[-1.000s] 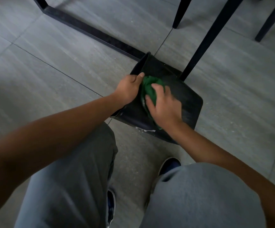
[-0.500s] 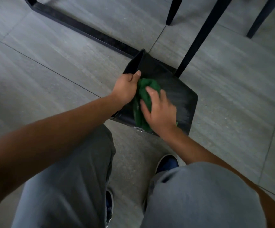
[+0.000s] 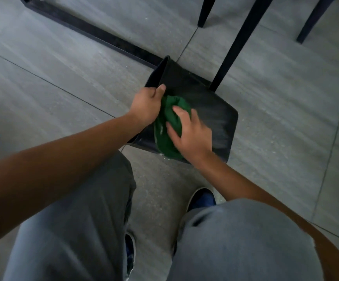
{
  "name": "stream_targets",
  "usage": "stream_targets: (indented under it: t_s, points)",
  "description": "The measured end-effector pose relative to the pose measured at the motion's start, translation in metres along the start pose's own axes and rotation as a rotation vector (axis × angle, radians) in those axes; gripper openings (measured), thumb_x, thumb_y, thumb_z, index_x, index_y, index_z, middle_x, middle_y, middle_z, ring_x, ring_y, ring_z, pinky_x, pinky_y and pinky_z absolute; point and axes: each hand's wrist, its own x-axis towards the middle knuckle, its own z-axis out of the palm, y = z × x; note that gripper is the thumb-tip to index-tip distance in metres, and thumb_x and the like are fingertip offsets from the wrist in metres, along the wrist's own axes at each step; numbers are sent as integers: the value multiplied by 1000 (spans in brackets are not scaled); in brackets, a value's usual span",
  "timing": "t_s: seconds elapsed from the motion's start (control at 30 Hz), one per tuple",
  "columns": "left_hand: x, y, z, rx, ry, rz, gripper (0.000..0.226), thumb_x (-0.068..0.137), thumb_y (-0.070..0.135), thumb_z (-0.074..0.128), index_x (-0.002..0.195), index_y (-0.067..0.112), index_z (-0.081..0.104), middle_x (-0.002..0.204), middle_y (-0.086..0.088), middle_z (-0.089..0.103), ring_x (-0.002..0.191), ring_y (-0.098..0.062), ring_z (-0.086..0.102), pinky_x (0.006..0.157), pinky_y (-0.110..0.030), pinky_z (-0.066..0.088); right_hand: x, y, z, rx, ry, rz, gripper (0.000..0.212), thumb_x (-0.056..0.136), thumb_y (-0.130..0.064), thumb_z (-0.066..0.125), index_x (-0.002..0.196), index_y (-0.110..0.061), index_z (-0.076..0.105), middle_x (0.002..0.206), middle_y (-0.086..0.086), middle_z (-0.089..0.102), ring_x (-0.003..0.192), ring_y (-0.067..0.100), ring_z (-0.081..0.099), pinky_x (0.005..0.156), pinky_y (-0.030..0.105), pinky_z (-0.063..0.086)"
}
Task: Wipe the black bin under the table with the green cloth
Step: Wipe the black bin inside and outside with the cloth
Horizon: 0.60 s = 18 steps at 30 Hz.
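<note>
The black bin [image 3: 211,106] lies tipped on its side on the grey tiled floor, its broad side facing up. My left hand [image 3: 146,107] grips the bin's left edge, thumb on top. My right hand [image 3: 191,134] presses the bunched green cloth [image 3: 167,126] onto the bin's upper face, fingers spread over it. The cloth lies between both hands and reaches down to the bin's near edge. Pale smear marks show on the bin's right part.
A slanted black table leg [image 3: 237,45] meets the floor right behind the bin. A black floor bar [image 3: 91,32] runs diagonally at the back left. Two more dark legs [image 3: 205,12] stand at the top. My knees and shoes [image 3: 202,198] fill the foreground.
My right hand has slid the green cloth toward the near edge of the bin. My left hand keeps its grip on the left edge. The camera has shifted slightly.
</note>
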Motion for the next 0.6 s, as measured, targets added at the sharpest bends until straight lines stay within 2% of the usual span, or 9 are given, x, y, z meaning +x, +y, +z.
stream_targets:
  t_s: [0.03, 0.07, 0.13, 0.2, 0.3, 0.4, 0.5, 0.57, 0.6]
  points:
    - [-1, 0, -2, 9, -12, 5, 49, 108, 43, 42, 67, 16, 48, 65, -1, 51, 62, -17, 53, 64, -30, 43, 1, 10, 1, -9, 27, 16, 45, 99, -47, 55, 133, -19, 58, 112, 17, 66, 80, 33, 70, 54, 36, 54]
    - [-3, -1, -5, 16, -24, 1, 49, 108, 44, 41, 71, 14, 52, 67, -2, 53, 64, -17, 55, 65, -30, 44, 1, 25, 1, -31, 40, 109, 45, 100, -48, 53, 134, -19, 57, 115, 18, 66, 84, 34, 70, 58, 36, 54]
    - [-6, -1, -11, -3, -56, -28, 48, 107, 47, 39, 93, 9, 65, 83, -3, 66, 75, -17, 65, 68, -27, 51, -3, 66, -2, -70, 18, 460, 47, 103, -50, 48, 138, -19, 54, 124, 19, 63, 95, 39, 69, 70, 38, 52]
    - [-7, 0, -14, -29, -72, -33, 47, 107, 49, 38, 110, 14, 68, 99, -3, 71, 88, -15, 69, 75, -25, 55, -12, 101, -13, -118, -49, 752, 47, 106, -49, 46, 141, -19, 50, 129, 21, 59, 104, 45, 66, 81, 45, 51]
    - [-5, 2, -13, -40, -91, -4, 46, 107, 48, 37, 112, 16, 68, 104, -3, 72, 93, -15, 70, 88, -32, 57, -15, 124, -33, -80, -145, 795, 46, 102, -48, 56, 137, -19, 52, 125, 21, 63, 108, 45, 65, 88, 46, 51]
    - [-1, 2, -13, -29, -111, -7, 45, 107, 49, 37, 110, 17, 69, 103, -3, 72, 94, -14, 71, 92, -36, 57, 7, 113, -60, 354, -67, 848, 32, 94, -43, 70, 115, -19, 65, 106, 7, 73, 99, 29, 71, 82, 36, 54]
    - [-1, 2, -14, -43, -119, 4, 45, 108, 46, 37, 112, 14, 68, 105, -4, 72, 97, -15, 70, 86, -28, 55, 30, 80, -85, 971, 72, 863, 10, 96, -30, 67, 94, -21, 73, 88, 1, 76, 82, 18, 72, 79, 37, 58]
    - [-1, 3, -14, -30, -116, 23, 47, 109, 45, 36, 111, 10, 69, 101, -6, 72, 93, -16, 70, 74, -19, 52, 36, 62, -87, 1320, 102, 951, 26, 101, -28, 55, 85, -17, 73, 76, 2, 73, 72, 18, 69, 71, 32, 57]
    - [-1, 4, -14, -23, -110, 27, 48, 109, 44, 36, 111, 9, 69, 100, -8, 72, 92, -16, 70, 72, -19, 52, 36, 58, -80, 1375, 95, 1011, 31, 101, -31, 50, 84, -15, 71, 74, 2, 71, 70, 19, 67, 69, 31, 57]
